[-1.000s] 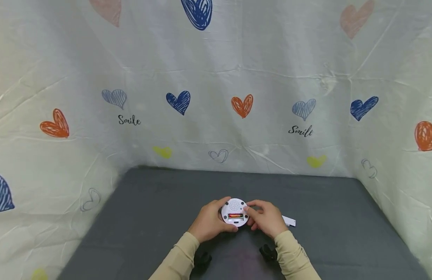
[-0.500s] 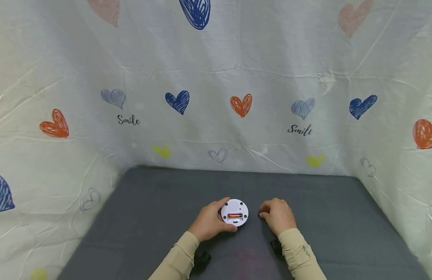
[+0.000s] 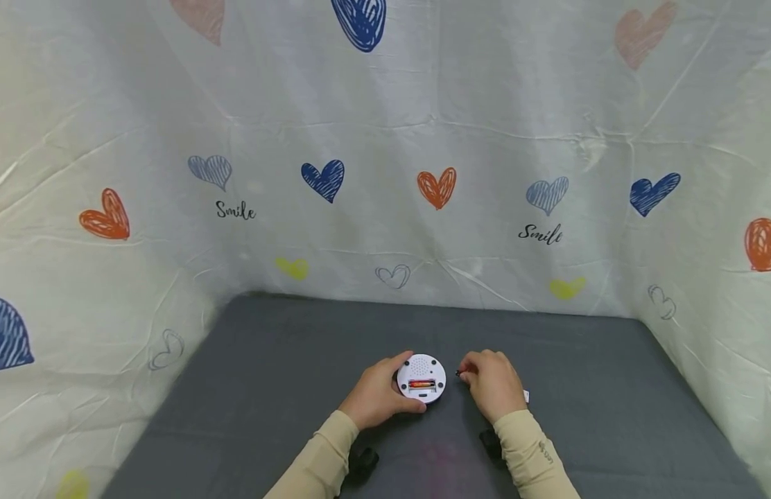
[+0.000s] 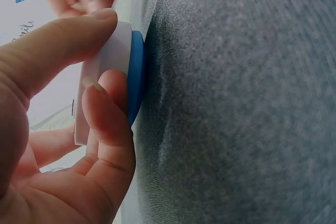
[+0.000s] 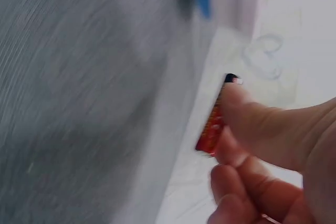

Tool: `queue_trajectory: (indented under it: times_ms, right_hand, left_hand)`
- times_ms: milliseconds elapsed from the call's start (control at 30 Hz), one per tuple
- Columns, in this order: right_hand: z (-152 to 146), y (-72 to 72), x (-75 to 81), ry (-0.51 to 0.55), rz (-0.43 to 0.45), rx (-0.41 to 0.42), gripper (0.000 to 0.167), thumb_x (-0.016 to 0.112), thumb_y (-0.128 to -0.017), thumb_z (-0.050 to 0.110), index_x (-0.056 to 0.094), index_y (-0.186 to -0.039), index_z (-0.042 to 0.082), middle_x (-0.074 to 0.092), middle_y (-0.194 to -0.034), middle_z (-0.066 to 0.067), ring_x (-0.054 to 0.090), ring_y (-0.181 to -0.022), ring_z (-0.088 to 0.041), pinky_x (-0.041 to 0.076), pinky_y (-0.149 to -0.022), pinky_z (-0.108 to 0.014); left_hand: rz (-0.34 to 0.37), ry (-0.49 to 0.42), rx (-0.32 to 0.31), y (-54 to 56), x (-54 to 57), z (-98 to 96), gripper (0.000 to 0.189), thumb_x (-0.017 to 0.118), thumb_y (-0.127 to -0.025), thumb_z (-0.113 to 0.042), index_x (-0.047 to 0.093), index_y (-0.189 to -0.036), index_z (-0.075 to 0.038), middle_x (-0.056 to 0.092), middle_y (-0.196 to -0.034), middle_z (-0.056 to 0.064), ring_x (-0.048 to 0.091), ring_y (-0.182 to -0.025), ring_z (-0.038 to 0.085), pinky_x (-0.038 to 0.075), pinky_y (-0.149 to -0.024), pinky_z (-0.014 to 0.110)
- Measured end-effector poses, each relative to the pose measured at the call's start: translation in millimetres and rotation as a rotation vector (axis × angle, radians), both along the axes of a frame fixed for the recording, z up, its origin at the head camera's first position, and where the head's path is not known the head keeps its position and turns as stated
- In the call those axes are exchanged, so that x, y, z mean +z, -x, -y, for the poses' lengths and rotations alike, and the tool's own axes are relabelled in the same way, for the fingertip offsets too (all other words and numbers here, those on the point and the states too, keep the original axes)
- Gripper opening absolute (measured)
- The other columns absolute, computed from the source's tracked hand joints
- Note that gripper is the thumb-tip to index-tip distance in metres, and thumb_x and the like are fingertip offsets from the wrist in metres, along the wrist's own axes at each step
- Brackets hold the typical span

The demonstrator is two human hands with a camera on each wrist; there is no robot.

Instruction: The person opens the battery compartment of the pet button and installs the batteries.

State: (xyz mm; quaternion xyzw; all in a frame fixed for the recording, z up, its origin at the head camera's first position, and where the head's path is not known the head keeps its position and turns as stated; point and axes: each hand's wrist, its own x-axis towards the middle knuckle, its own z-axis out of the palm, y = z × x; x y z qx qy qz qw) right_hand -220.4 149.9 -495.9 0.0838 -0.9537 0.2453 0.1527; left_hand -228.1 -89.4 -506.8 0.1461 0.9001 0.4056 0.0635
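Observation:
A round white device (image 3: 421,364) with a speaker grille and small dark feet faces up in the head view. One red battery (image 3: 421,383) lies in its open battery compartment. My left hand (image 3: 376,394) holds the device by its left side, thumb at the near edge. Its blue far side (image 4: 137,72) shows close over the grey cloth in the left wrist view. Just right of the device, my right hand (image 3: 494,388) pinches a small red battery with a black end (image 5: 212,124) between thumb and fingers, apart from the device.
A small white piece (image 3: 526,396) shows partly behind my right hand. Black wrist bands (image 3: 363,461) sit under both forearms. Grey cloth (image 3: 298,346) covers the table, and a white curtain (image 3: 373,229) printed with hearts hangs behind and at the sides.
My right hand has left the device's right edge and moved right, and a loose battery now shows in its fingertips. The left hand and the device stay about where they were.

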Motion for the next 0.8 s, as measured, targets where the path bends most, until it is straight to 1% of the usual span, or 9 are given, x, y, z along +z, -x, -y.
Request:
queue_trajectory:
  times_ms: [100, 200, 300, 333, 433, 533, 633, 733, 800]
  right_hand:
    - [12.6, -4.0, 6.4, 0.021, -0.044, 0.054, 0.014, 0.088, -0.088, 0.009, 0.079, -0.088, 0.019, 0.068, -0.083, 0.003, 0.058, -0.083, -0.016, 0.05, -0.075, -0.038]
    - [28.1, -10.3, 9.3, 0.046, -0.079, 0.118, 0.014, 0.089, -0.088, 0.011, 0.078, -0.09, 0.021, 0.067, -0.085, 0.007, 0.056, -0.085, -0.013, 0.049, -0.075, -0.034]
    - [41.4, -16.0, 8.5, 0.063, -0.105, 0.184, 0.014, 0.089, -0.088, 0.014, 0.078, -0.091, 0.022, 0.066, -0.085, 0.009, 0.052, -0.083, -0.01, 0.048, -0.073, -0.029]
    - [44.7, -17.3, 7.3, 0.065, -0.111, 0.205, 0.014, 0.089, -0.088, 0.014, 0.078, -0.09, 0.022, 0.065, -0.085, 0.009, 0.051, -0.083, -0.009, 0.047, -0.072, -0.028]
    - [52.0, -20.4, 4.0, 0.066, -0.115, 0.245, 0.013, 0.089, -0.088, 0.015, 0.078, -0.09, 0.022, 0.065, -0.085, 0.01, 0.049, -0.081, -0.008, 0.047, -0.071, -0.026]
    - [55.7, -22.5, 1.7, 0.064, -0.11, 0.259, 0.013, 0.089, -0.087, 0.015, 0.078, -0.09, 0.022, 0.066, -0.086, 0.009, 0.05, -0.081, -0.008, 0.047, -0.071, -0.026]
    - [56.8, -23.5, 0.6, 0.061, -0.097, 0.258, 0.014, 0.09, -0.085, 0.013, 0.079, -0.089, 0.021, 0.067, -0.087, 0.008, 0.051, -0.082, -0.009, 0.048, -0.071, -0.027]
    - [56.6, -23.5, -0.5, 0.063, -0.085, 0.25, 0.013, 0.092, -0.084, 0.012, 0.081, -0.088, 0.02, 0.066, -0.087, 0.007, 0.051, -0.083, -0.009, 0.047, -0.073, -0.028]
    - [56.3, -23.3, -1.3, 0.071, -0.089, 0.239, 0.012, 0.092, -0.084, 0.014, 0.081, -0.086, 0.02, 0.064, -0.087, 0.006, 0.049, -0.084, -0.01, 0.045, -0.073, -0.029]
  left_hand:
    - [-0.001, -0.003, -0.003, 0.1, 0.8, 0.3, 0.102, 0.101, -0.075, -0.034, 0.052, -0.16, -0.008, 0.065, -0.146, 0.017, 0.063, -0.13, 0.029, 0.052, -0.11, 0.053]
    - [0.004, -0.002, -0.01, 0.2, 0.1, 1.0, 0.102, 0.101, -0.076, -0.035, 0.051, -0.161, -0.007, 0.065, -0.148, 0.018, 0.064, -0.13, 0.03, 0.052, -0.109, 0.053]
    - [0.01, -0.005, -0.021, -0.1, 0.1, 1.7, 0.102, 0.099, -0.078, -0.036, 0.05, -0.162, -0.007, 0.064, -0.149, 0.017, 0.064, -0.129, 0.03, 0.053, -0.107, 0.052]
    - [0.002, -0.005, -0.028, -0.2, -0.1, 1.8, 0.103, 0.099, -0.078, -0.037, 0.049, -0.162, -0.006, 0.064, -0.148, 0.018, 0.065, -0.128, 0.03, 0.053, -0.106, 0.052]
    - [-0.005, -0.016, -0.042, -1.2, 0.7, 2.2, 0.104, 0.099, -0.077, -0.039, 0.049, -0.162, -0.004, 0.065, -0.147, 0.018, 0.065, -0.127, 0.031, 0.054, -0.105, 0.052]
    - [-0.016, -0.018, -0.049, -1.9, 0.7, 1.7, 0.105, 0.099, -0.077, -0.04, 0.049, -0.161, -0.003, 0.066, -0.145, 0.02, 0.066, -0.126, 0.032, 0.055, -0.105, 0.053]
    - [-0.02, -0.005, -0.048, -2.6, 0.5, 0.5, 0.104, 0.099, -0.077, -0.04, 0.05, -0.161, -0.004, 0.066, -0.146, 0.02, 0.066, -0.127, 0.033, 0.055, -0.106, 0.052]
    - [-0.026, 0.007, -0.045, -2.6, 0.3, -0.1, 0.102, 0.099, -0.077, -0.037, 0.051, -0.161, -0.005, 0.066, -0.146, 0.02, 0.066, -0.127, 0.033, 0.055, -0.104, 0.052]
    - [-0.016, 0.008, -0.041, -2.8, 0.2, -0.1, 0.101, 0.098, -0.077, -0.037, 0.051, -0.161, -0.006, 0.065, -0.147, 0.02, 0.066, -0.127, 0.032, 0.055, -0.105, 0.051]
